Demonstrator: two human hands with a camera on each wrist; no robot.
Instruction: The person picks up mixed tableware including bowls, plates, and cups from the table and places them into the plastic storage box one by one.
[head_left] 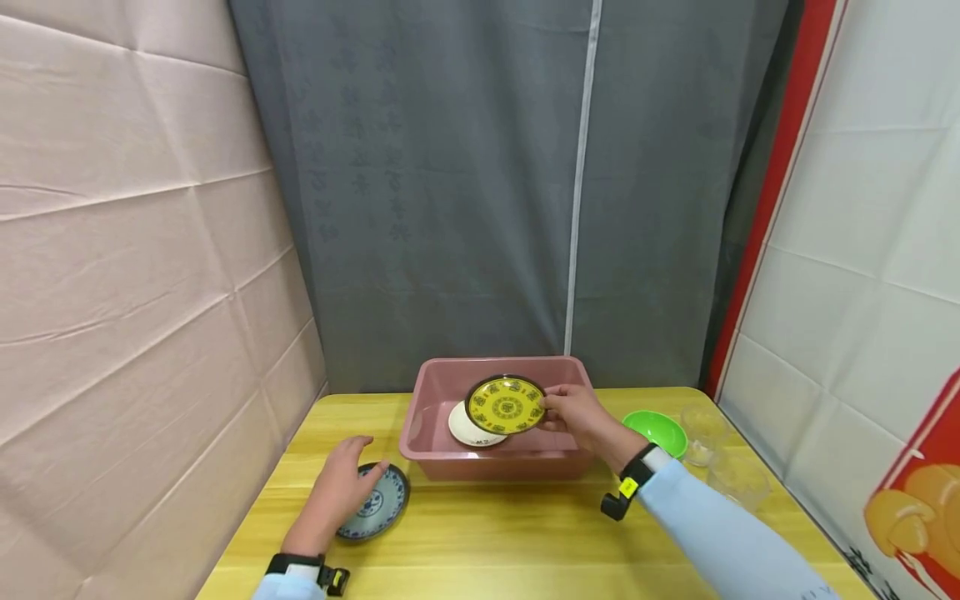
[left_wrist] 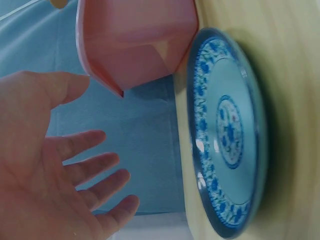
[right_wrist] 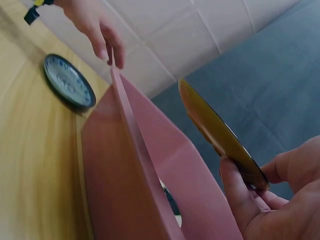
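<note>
My right hand (head_left: pixel 573 414) pinches the edge of a yellow plate (head_left: pixel 506 405) with a dark rim and dark pattern. It holds the plate tilted above a pink plastic basin (head_left: pixel 498 468). Inside the basin lies a white dish (head_left: pixel 467 428), partly covered by the yellow plate in the head view. Over on the left, my left hand (head_left: pixel 341 483) hovers with fingers spread and nothing in its grasp, near a blue-and-white patterned plate (head_left: pixel 384 504). The left wrist view shows that plate (left_wrist: pixel 230 130) lying flat on the table, apart from the fingers.
Right of the basin sits a green bowl (head_left: pixel 657 432), partly behind my right forearm. Clear glass pieces (head_left: pixel 703 433) stand near the wooden table's (head_left: pixel 525 542) right edge. A grey curtain (head_left: pixel 450 183) hangs behind the table, with pale cloth walls at both sides.
</note>
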